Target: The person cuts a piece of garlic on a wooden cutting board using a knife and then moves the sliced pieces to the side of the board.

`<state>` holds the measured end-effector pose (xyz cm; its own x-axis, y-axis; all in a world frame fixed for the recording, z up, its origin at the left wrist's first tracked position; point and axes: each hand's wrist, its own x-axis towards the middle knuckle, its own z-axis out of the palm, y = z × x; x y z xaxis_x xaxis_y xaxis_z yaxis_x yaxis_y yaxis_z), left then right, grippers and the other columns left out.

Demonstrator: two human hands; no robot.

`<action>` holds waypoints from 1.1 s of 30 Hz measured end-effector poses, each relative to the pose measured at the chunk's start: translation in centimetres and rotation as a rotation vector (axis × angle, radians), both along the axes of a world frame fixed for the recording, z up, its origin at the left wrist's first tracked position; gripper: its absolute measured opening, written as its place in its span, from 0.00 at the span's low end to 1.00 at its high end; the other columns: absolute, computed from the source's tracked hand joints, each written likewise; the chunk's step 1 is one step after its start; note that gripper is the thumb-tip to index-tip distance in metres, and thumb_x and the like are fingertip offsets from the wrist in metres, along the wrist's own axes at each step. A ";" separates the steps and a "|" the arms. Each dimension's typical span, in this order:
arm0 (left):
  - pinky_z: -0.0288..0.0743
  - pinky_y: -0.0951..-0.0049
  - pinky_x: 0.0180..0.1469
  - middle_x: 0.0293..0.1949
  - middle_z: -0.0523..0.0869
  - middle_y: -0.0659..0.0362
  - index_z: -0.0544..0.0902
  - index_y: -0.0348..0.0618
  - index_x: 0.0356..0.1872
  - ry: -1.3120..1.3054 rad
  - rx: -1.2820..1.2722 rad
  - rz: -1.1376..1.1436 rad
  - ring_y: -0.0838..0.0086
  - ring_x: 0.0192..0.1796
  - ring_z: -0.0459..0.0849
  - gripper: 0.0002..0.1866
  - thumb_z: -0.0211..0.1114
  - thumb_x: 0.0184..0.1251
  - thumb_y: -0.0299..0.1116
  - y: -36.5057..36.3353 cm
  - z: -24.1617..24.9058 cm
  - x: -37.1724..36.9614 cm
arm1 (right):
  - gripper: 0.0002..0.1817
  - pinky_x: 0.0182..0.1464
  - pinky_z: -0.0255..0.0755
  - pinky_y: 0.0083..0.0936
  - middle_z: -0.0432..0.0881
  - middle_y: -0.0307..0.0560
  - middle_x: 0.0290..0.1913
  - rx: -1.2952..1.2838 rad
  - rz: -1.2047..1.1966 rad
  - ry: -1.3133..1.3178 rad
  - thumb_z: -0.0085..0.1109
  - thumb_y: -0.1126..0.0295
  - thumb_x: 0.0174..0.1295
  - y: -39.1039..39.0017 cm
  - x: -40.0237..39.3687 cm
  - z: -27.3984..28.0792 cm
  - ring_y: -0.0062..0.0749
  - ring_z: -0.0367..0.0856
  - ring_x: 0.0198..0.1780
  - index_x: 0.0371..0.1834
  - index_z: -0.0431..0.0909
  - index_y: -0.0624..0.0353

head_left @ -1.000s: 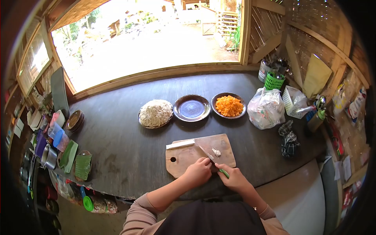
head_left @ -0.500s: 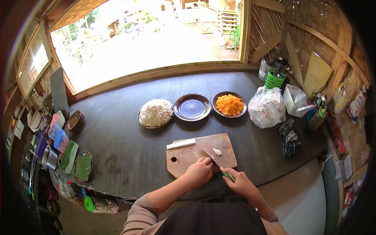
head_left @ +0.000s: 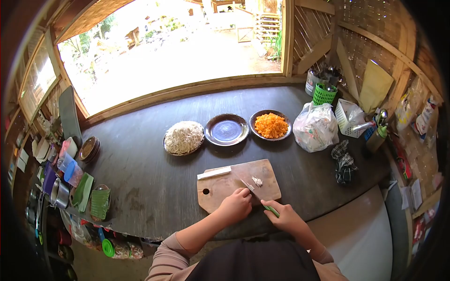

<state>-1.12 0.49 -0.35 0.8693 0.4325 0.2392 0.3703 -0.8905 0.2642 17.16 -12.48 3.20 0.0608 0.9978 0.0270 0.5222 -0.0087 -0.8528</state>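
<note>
Head view: your dark counter [head_left: 140, 173] has bare room left of the cutting board [head_left: 220, 187], which sits at its near edge. Three round dishes stand toward the far edge. Your left hand [head_left: 236, 206] is curled on the board, hiding what it presses. Your right hand [head_left: 286, 218] grips the green-handled knife [head_left: 260, 199]; one small chopped pile [head_left: 257, 181] lies beside the blade.

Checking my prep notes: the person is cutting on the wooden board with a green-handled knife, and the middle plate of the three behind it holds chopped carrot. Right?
Not quite: in the head view the middle plate is empty; the chopped carrot is on the right-hand plate. The rest holds.
</note>
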 end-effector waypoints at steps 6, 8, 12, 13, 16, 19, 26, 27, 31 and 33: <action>0.74 0.62 0.60 0.47 0.79 0.51 0.82 0.34 0.41 0.058 -0.056 0.013 0.57 0.57 0.77 0.13 0.62 0.62 0.34 -0.3 1.2 -0.1 | 0.19 0.48 0.78 0.37 0.85 0.62 0.46 0.030 0.012 0.041 0.59 0.70 0.66 0.0 0.3 -0.1 0.58 0.84 0.47 0.60 0.77 0.56; 0.75 0.63 0.60 0.48 0.80 0.51 0.82 0.35 0.42 0.053 -0.047 0.014 0.57 0.58 0.77 0.13 0.62 0.62 0.34 -0.2 1.3 -0.1 | 0.19 0.49 0.78 0.38 0.85 0.62 0.46 0.082 0.018 0.023 0.59 0.70 0.66 0.6 0.0 -0.9 0.57 0.84 0.47 0.60 0.77 0.56; 0.75 0.64 0.60 0.48 0.80 0.52 0.82 0.36 0.44 0.012 0.017 -0.022 0.57 0.58 0.77 0.14 0.62 0.62 0.34 -0.1 0.7 -0.1 | 0.17 0.57 0.76 0.37 0.84 0.58 0.52 0.033 0.019 -0.023 0.58 0.71 0.67 2.1 -0.8 -1.2 0.53 0.82 0.56 0.59 0.78 0.60; 0.75 0.64 0.60 0.48 0.80 0.52 0.83 0.36 0.44 0.006 -0.006 -0.015 0.57 0.58 0.77 0.14 0.62 0.62 0.34 -0.1 0.7 -0.1 | 0.17 0.57 0.76 0.37 0.84 0.58 0.52 0.035 0.017 -0.021 0.58 0.71 0.67 2.5 -0.7 -1.3 0.53 0.82 0.56 0.59 0.78 0.60; 0.75 0.64 0.60 0.48 0.80 0.52 0.83 0.36 0.43 0.021 -0.014 -0.022 0.57 0.58 0.77 0.14 0.62 0.62 0.34 0.0 1.0 -0.1 | 0.17 0.56 0.77 0.38 0.84 0.59 0.52 0.044 0.018 -0.031 0.58 0.71 0.67 2.7 -0.5 -1.6 0.53 0.82 0.56 0.59 0.78 0.59; 0.75 0.64 0.60 0.47 0.80 0.52 0.83 0.35 0.42 0.038 -0.015 -0.016 0.57 0.57 0.77 0.13 0.62 0.62 0.34 0.0 0.9 -0.1 | 0.18 0.55 0.77 0.36 0.84 0.59 0.52 0.052 0.029 0.006 0.59 0.71 0.66 1.5 -0.1 -1.2 0.53 0.82 0.55 0.59 0.78 0.57; 0.75 0.64 0.59 0.47 0.79 0.50 0.82 0.33 0.40 0.017 -0.074 0.020 0.57 0.56 0.77 0.13 0.62 0.63 0.35 -0.1 0.9 0.0 | 0.18 0.45 0.77 0.39 0.84 0.63 0.43 0.005 0.004 0.038 0.59 0.69 0.67 -0.3 0.3 -0.2 0.58 0.85 0.44 0.60 0.78 0.53; 0.75 0.64 0.59 0.47 0.79 0.50 0.82 0.33 0.40 0.017 -0.073 0.020 0.57 0.56 0.77 0.13 0.62 0.63 0.35 -0.1 0.9 0.0 | 0.18 0.45 0.77 0.40 0.84 0.64 0.43 -0.005 0.003 0.035 0.59 0.69 0.67 -0.2 0.3 -0.2 0.58 0.85 0.44 0.60 0.78 0.53; 0.76 0.64 0.59 0.47 0.79 0.51 0.82 0.34 0.42 0.052 -0.029 -0.007 0.57 0.57 0.77 0.13 0.62 0.63 0.34 -0.2 1.5 0.0 | 0.18 0.46 0.78 0.40 0.84 0.63 0.43 0.032 0.010 0.028 0.59 0.69 0.67 0.7 0.2 -1.4 0.58 0.85 0.44 0.60 0.78 0.54; 0.76 0.64 0.59 0.47 0.79 0.51 0.82 0.35 0.42 0.049 -0.017 -0.014 0.57 0.57 0.76 0.13 0.62 0.63 0.34 -0.3 1.6 0.0 | 0.19 0.47 0.78 0.40 0.85 0.62 0.44 0.156 0.033 0.002 0.58 0.70 0.67 1.5 -0.4 -1.5 0.58 0.84 0.45 0.61 0.77 0.56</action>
